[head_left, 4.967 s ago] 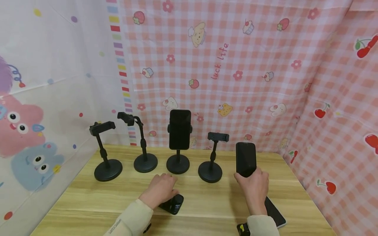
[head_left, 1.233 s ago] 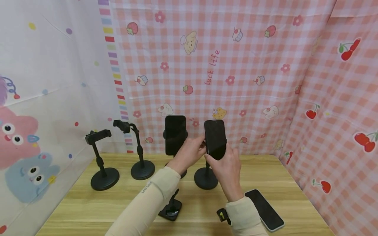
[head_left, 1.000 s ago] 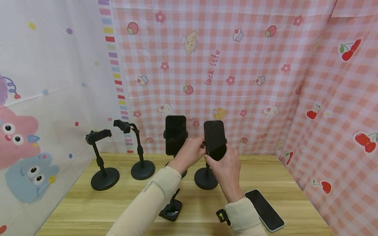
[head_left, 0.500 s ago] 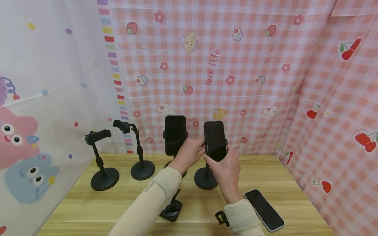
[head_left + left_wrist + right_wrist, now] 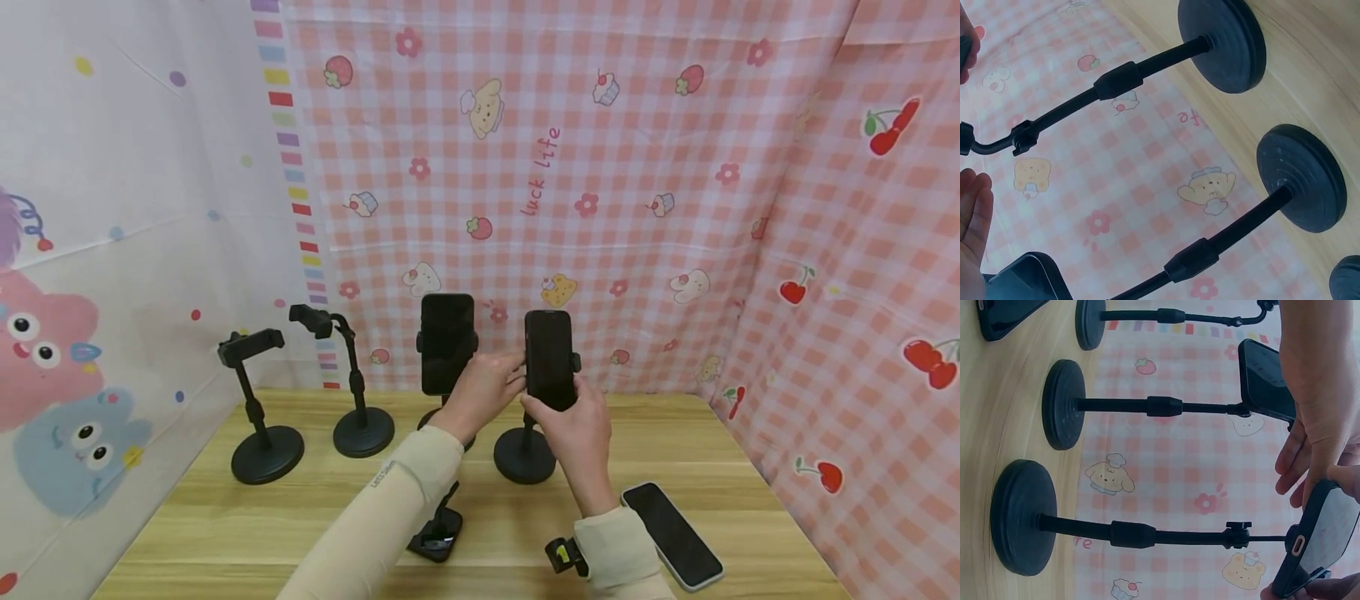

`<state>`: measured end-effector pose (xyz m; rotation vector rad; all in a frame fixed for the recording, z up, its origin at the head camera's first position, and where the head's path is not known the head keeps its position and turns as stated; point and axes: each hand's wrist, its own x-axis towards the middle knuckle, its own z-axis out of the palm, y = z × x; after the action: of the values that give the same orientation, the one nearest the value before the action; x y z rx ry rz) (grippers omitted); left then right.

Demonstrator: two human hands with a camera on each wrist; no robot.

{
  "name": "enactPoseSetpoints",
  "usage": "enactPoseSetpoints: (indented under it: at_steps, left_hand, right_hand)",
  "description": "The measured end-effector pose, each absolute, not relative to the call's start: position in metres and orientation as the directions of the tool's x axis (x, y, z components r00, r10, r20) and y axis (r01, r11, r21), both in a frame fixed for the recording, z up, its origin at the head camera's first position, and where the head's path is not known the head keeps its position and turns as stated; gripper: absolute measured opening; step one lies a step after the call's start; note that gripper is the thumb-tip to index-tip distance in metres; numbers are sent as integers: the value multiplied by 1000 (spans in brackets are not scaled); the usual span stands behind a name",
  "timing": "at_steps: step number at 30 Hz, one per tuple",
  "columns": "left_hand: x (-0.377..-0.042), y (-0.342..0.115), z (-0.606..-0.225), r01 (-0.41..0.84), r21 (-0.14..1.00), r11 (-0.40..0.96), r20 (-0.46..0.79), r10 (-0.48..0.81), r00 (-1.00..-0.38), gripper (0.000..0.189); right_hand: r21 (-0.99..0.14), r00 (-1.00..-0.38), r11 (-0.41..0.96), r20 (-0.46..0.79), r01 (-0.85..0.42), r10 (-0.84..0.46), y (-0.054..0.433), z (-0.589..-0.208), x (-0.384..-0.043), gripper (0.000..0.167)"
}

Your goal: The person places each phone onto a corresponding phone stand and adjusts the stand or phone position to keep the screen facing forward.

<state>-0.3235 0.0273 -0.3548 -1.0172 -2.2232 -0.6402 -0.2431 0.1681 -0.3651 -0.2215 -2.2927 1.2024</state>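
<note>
My right hand (image 5: 577, 433) grips a black smartphone (image 5: 549, 350) across its lower part, thumb on the left edge and fingers on the right. The smartphone stands upright at the head of a black phone stand (image 5: 525, 457), whose right clamp piece shows beside it. Fingers of my left hand (image 5: 483, 387) hold the clamp at the smartphone's left edge; the thumb is hidden. In the right wrist view the stand's thin arm meets the smartphone's back, and the other left fingers (image 5: 1291, 456) hang loosely behind. Just left, another stand holds a second black smartphone (image 5: 447, 342).
Two phone stands without phones, one tilted-headed (image 5: 267, 454) and one gooseneck (image 5: 363, 432), are at the back left. A light-edged phone (image 5: 671, 533) lies at right front. Near the front middle is a glossy black item (image 5: 437, 537) with a short arm.
Five seconds ago the right hand held the smartphone off to the stand's right, the left hand at the glossy item. Both came to the stand. Lately the smartphone shifts slightly right and straightens.
</note>
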Motion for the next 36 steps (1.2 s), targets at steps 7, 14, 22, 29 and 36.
enactPoseSetpoints:
  at_steps: [7, 14, 22, 29, 36]
  left_hand:
    - [-324, 31, -356, 778, 234, 583, 695, 459, -553, 9]
    - [-324, 30, -355, 801, 180, 571, 717, 481, -505, 20]
    - [-324, 25, -360, 804, 97, 587, 721, 515, -463, 29]
    - [-324, 21, -361, 814, 69, 577, 743, 514, -428, 31]
    - [-323, 18, -361, 807, 48, 588, 744, 519, -422, 31]
  right_hand:
    - [-802, -860, 591, 359, -85, 364, 172, -365, -246, 69]
    - [-812, -862, 577, 352, -87, 366, 177, -365, -248, 64]
    - [-813, -842, 574, 375, -98, 388, 176, -368, -250, 72]
    - [-806, -817, 581, 407, -112, 408, 173, -370, -251, 75]
    - [-801, -813, 588, 416, -116, 407, 171, -371, -250, 79]
